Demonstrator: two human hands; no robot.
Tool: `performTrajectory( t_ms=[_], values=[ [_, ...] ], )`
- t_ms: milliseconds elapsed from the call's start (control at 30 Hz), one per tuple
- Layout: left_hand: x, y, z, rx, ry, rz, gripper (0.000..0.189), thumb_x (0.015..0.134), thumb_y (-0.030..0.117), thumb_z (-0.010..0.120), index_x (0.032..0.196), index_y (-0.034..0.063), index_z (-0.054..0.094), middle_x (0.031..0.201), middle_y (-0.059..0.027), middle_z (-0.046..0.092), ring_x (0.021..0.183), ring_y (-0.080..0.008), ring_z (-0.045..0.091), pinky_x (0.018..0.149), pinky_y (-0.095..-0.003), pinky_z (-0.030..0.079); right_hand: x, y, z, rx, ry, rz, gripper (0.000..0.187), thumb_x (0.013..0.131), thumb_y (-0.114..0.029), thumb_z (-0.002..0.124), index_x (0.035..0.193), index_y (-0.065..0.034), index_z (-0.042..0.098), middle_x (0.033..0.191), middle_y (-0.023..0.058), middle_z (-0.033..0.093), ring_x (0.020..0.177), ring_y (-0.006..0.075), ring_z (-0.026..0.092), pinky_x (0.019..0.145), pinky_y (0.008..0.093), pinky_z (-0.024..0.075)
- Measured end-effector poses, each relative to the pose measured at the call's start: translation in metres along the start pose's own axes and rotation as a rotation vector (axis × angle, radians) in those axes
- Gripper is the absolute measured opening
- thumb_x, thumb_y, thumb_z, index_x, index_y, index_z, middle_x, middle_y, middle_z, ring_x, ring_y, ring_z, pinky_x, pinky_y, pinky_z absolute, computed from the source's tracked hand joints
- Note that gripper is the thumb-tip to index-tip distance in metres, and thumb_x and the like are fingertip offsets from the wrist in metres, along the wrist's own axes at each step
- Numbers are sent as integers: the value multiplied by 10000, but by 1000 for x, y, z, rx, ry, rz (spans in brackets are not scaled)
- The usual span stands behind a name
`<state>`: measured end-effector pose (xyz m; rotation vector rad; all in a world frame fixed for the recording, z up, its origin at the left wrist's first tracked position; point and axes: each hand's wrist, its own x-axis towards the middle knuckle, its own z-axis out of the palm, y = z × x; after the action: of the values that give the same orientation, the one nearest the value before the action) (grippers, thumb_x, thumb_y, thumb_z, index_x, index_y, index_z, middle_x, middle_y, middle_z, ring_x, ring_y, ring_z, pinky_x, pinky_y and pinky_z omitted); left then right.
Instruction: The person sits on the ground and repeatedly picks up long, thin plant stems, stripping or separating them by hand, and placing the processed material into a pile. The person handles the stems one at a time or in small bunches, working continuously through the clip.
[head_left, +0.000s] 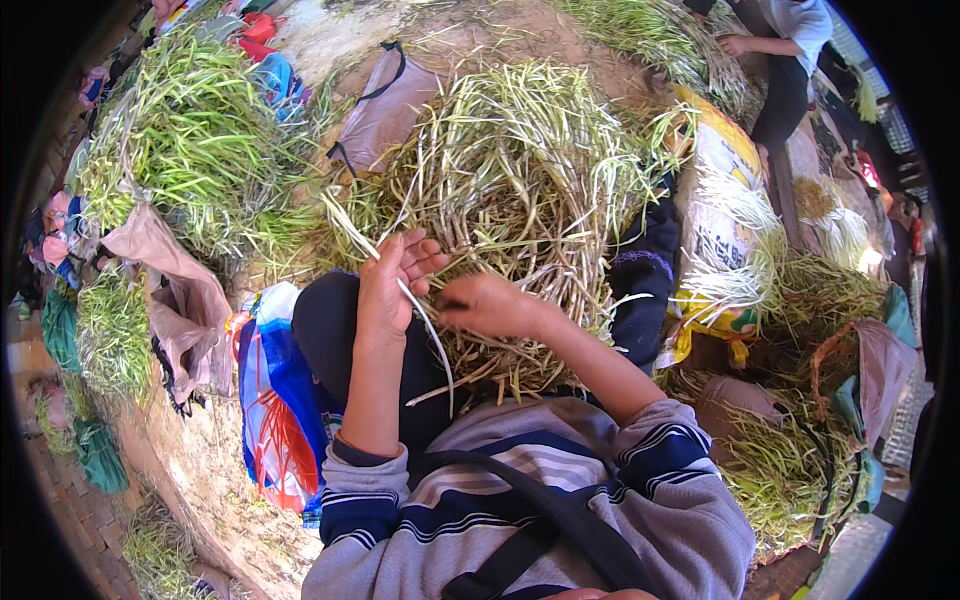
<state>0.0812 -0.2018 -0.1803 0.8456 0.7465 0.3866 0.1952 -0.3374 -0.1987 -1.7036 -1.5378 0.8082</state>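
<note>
My left hand (394, 281) is raised over my knee, with a long pale plant stalk (433, 330) held between thumb and palm; its leafy end points up and left, and its white end hangs down. Close to its right, my right hand (480, 304) is blurred, its fingers curled; whether it pinches anything is hard to tell. Beneath and beyond both hands lies a big heap of green and brownish stalks (525, 187) between my legs. Cleaned white stalks (731, 240) rest in a bundle on a printed woven sack (712, 195) at the right.
Leafy green bundles (195, 135) are piled at the left, near an opened brownish cloth bag (187, 300). A blue, white and red plastic bag (277, 405) lies beside my left leg. Another person (787, 60) sits at the upper right by more stalks. More greenery (787, 472) lies at the lower right.
</note>
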Motion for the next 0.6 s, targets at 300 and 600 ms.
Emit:
performTrajectory(
  t_ms=[300,600],
  values=[
    [3,-3,10,9,-9,0,298,945,275,435,1029,30,581,844,-69,640,714,-154,649,464,-207,447,-39,130,-86,-621,540,678,278,810,-289,593,902,-26,584,836,176,630,775,367,606,669,437,492],
    [4,-3,5,-6,-7,19,280,944,266,448,1021,30,577,830,-65,638,689,-146,645,457,-202,446,-25,109,-142,-476,463,713,200,807,-252,591,852,-58,609,831,148,644,766,286,623,678,397,485]
  ],
)
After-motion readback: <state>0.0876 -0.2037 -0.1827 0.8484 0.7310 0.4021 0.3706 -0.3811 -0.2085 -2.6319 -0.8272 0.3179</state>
